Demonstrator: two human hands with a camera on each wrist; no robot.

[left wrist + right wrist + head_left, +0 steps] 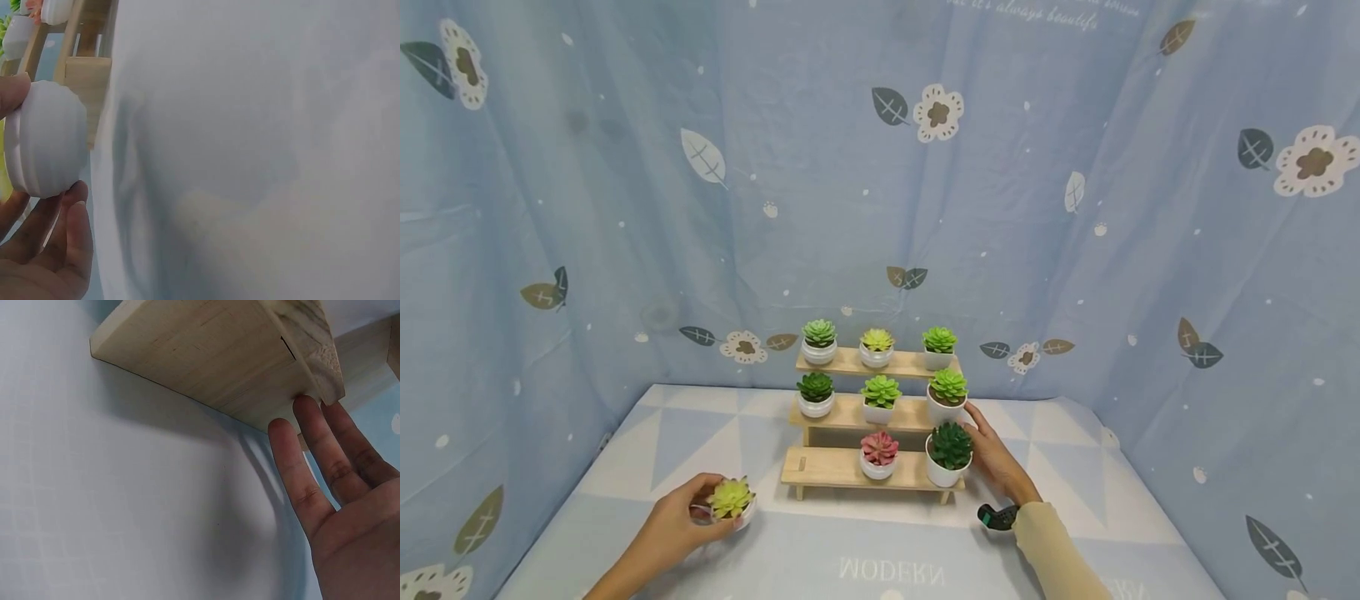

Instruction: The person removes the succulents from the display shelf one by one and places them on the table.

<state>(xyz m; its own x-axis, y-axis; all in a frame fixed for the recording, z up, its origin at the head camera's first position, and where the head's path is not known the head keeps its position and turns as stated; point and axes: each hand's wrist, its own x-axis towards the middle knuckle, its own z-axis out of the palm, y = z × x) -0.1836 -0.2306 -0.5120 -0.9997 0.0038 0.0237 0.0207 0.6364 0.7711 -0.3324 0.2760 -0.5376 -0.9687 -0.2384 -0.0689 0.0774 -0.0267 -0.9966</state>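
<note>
In the head view my left hand grips a potted succulent with yellow-green leaves, left of the wooden stand. The left wrist view shows its round white ribbed pot tilted between thumb and fingers. My right hand is at the stand's right end, partly hidden behind a dark green potted succulent on the bottom step. Seen from the right wrist, that hand's fingers extend straight, tips right at the stand's wooden edge. A pink potted succulent sits mid-step, with bare wood to its left.
Three potted succulents stand on the top step, including a yellow-green one. The middle step carries three more, among them a dark green one at left. A patterned cloth covers the table; a blue curtain hangs behind.
</note>
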